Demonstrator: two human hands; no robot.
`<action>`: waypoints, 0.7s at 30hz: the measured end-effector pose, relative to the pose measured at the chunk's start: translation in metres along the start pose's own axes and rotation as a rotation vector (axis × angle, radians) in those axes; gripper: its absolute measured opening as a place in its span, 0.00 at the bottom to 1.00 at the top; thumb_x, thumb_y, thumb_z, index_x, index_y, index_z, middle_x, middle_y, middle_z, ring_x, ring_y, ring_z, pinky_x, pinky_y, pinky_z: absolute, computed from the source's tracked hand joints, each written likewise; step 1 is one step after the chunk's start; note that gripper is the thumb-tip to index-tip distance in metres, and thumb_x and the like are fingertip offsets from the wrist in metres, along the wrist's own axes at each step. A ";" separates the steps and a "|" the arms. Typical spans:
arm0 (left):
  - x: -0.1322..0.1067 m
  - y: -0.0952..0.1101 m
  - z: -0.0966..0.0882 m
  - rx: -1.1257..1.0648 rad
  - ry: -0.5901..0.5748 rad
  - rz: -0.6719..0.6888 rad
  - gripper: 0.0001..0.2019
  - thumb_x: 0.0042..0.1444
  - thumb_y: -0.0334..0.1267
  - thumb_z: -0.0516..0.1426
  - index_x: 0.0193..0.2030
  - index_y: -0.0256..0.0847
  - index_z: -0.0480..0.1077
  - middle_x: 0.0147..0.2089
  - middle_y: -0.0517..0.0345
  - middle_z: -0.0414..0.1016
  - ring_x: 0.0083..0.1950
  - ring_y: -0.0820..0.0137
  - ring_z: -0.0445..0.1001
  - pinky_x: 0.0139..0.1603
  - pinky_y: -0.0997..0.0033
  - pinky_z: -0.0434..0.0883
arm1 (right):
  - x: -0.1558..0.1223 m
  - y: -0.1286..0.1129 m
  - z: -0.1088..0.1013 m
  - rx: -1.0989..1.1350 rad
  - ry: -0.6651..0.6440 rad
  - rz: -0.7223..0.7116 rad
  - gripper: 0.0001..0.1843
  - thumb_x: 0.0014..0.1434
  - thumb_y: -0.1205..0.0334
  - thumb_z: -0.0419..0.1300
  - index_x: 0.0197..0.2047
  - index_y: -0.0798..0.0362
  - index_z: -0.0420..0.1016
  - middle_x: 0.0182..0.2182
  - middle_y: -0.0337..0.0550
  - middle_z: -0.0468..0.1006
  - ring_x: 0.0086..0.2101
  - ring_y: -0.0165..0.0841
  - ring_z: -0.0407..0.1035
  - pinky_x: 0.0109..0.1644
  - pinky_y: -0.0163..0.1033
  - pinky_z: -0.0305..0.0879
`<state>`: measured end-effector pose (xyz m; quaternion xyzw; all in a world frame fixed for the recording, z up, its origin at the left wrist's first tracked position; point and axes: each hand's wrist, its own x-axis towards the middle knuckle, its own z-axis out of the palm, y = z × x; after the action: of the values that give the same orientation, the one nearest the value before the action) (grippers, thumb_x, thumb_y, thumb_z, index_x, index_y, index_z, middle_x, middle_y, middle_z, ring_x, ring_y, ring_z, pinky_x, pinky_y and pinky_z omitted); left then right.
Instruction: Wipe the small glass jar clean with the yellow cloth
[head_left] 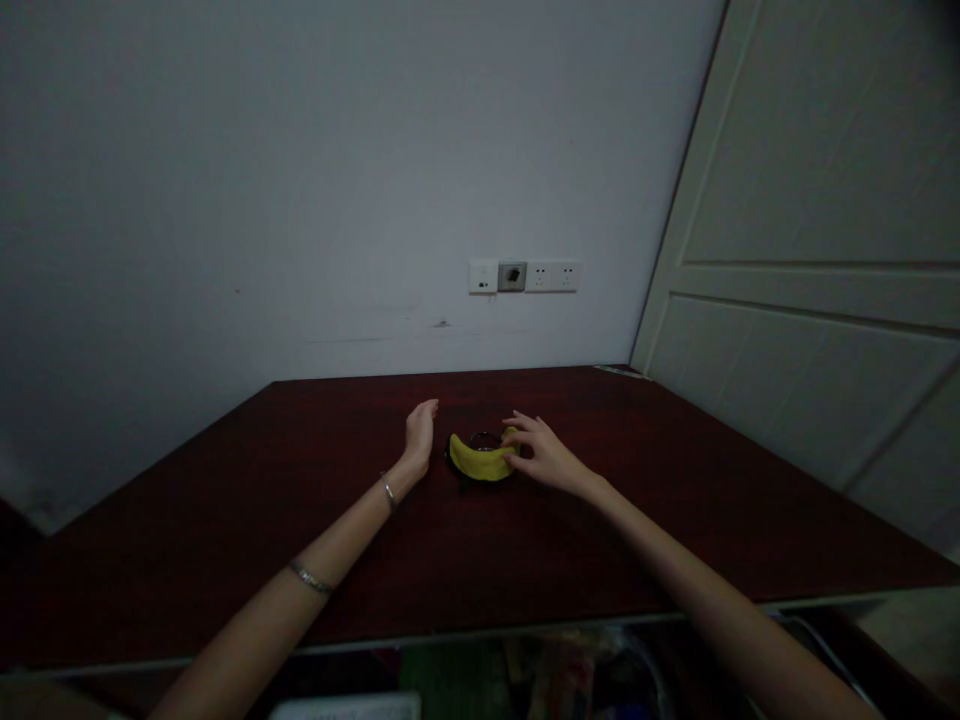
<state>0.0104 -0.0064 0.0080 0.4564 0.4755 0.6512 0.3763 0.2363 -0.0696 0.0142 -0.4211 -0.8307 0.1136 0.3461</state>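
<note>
the step seems to be taking hold of the yellow banana-shaped thing [480, 464] on the dark red table [540, 570], right hand [511, 442] spread at its right end (gripping or touching, i cannot tell), left hand [421, 432] uncurled just left, the next move calling for a sure pinch.

The light is dim and bluish. The wall [360, 160] at twelve o'clock looks pale; the worktop [465, 570] towards six o'clock, dark.
</note>
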 end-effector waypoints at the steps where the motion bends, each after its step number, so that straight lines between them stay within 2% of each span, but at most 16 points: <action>1: 0.000 0.002 -0.001 0.014 -0.001 0.012 0.14 0.49 0.38 0.50 0.39 0.36 0.71 0.47 0.48 0.73 0.49 0.65 0.71 0.53 0.63 0.64 | 0.000 0.000 0.000 -0.010 -0.004 -0.001 0.07 0.51 0.62 0.60 0.35 0.50 0.77 0.53 0.48 0.68 0.60 0.45 0.51 0.61 0.62 0.37; 5: 0.001 0.019 -0.008 0.092 -0.002 0.115 0.12 0.45 0.35 0.52 0.35 0.37 0.73 0.42 0.50 0.74 0.46 0.65 0.70 0.49 0.64 0.66 | 0.002 -0.007 0.001 0.026 0.005 0.001 0.04 0.52 0.64 0.59 0.31 0.50 0.76 0.51 0.46 0.70 0.60 0.44 0.52 0.61 0.64 0.34; 8: 0.000 0.046 -0.015 0.119 -0.006 0.272 0.10 0.46 0.36 0.53 0.34 0.38 0.72 0.38 0.53 0.74 0.43 0.66 0.70 0.44 0.67 0.67 | 0.006 -0.018 -0.003 0.085 0.076 0.034 0.04 0.51 0.63 0.59 0.28 0.50 0.75 0.48 0.45 0.72 0.58 0.45 0.56 0.60 0.65 0.33; 10: -0.004 0.069 -0.020 0.179 -0.017 0.350 0.08 0.46 0.37 0.55 0.32 0.38 0.72 0.36 0.54 0.74 0.41 0.66 0.70 0.43 0.67 0.67 | 0.009 -0.026 -0.008 0.130 0.141 0.043 0.04 0.51 0.62 0.60 0.27 0.50 0.75 0.47 0.45 0.73 0.56 0.45 0.58 0.60 0.64 0.37; 11: -0.007 0.081 -0.021 0.219 -0.071 0.354 0.07 0.45 0.37 0.57 0.30 0.38 0.72 0.35 0.54 0.74 0.39 0.66 0.70 0.43 0.67 0.67 | 0.011 -0.030 -0.012 0.158 0.173 0.038 0.04 0.51 0.61 0.60 0.27 0.50 0.75 0.46 0.46 0.73 0.55 0.44 0.59 0.60 0.62 0.40; 12: -0.010 0.091 -0.023 0.262 -0.178 0.330 0.06 0.43 0.36 0.59 0.28 0.38 0.72 0.33 0.54 0.74 0.37 0.66 0.70 0.42 0.67 0.67 | 0.014 -0.035 -0.015 0.191 0.205 0.026 0.04 0.50 0.60 0.61 0.27 0.50 0.76 0.46 0.46 0.73 0.54 0.43 0.61 0.60 0.59 0.45; 13: -0.015 0.100 -0.023 0.291 -0.313 0.300 0.06 0.42 0.35 0.60 0.29 0.38 0.73 0.33 0.54 0.75 0.37 0.66 0.70 0.42 0.67 0.67 | 0.017 -0.040 -0.019 0.223 0.234 0.009 0.04 0.50 0.60 0.61 0.27 0.50 0.76 0.46 0.47 0.73 0.53 0.42 0.62 0.59 0.56 0.49; 15: -0.024 0.111 -0.023 0.281 -0.483 0.207 0.09 0.40 0.32 0.62 0.32 0.38 0.74 0.35 0.52 0.76 0.38 0.65 0.71 0.42 0.68 0.67 | 0.022 -0.051 -0.026 0.272 0.290 -0.018 0.05 0.50 0.59 0.61 0.28 0.50 0.76 0.44 0.46 0.73 0.50 0.40 0.64 0.56 0.51 0.55; 18: -0.037 0.116 -0.019 0.216 -0.623 0.059 0.12 0.42 0.31 0.61 0.38 0.37 0.74 0.36 0.48 0.77 0.38 0.64 0.73 0.38 0.69 0.68 | 0.030 -0.067 -0.032 0.318 0.373 -0.031 0.05 0.51 0.59 0.61 0.28 0.50 0.76 0.43 0.45 0.73 0.46 0.38 0.67 0.53 0.47 0.60; 21: -0.047 0.116 -0.011 0.232 -0.697 0.092 0.13 0.44 0.34 0.61 0.39 0.36 0.74 0.39 0.47 0.77 0.40 0.63 0.73 0.38 0.69 0.68 | 0.036 -0.079 -0.032 0.349 0.450 -0.043 0.05 0.51 0.59 0.61 0.28 0.50 0.76 0.41 0.44 0.74 0.44 0.36 0.69 0.50 0.44 0.62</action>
<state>0.0077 -0.0833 0.1072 0.7114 0.3684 0.4146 0.4316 0.1943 -0.0943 0.0930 -0.3519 -0.7096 0.1513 0.5914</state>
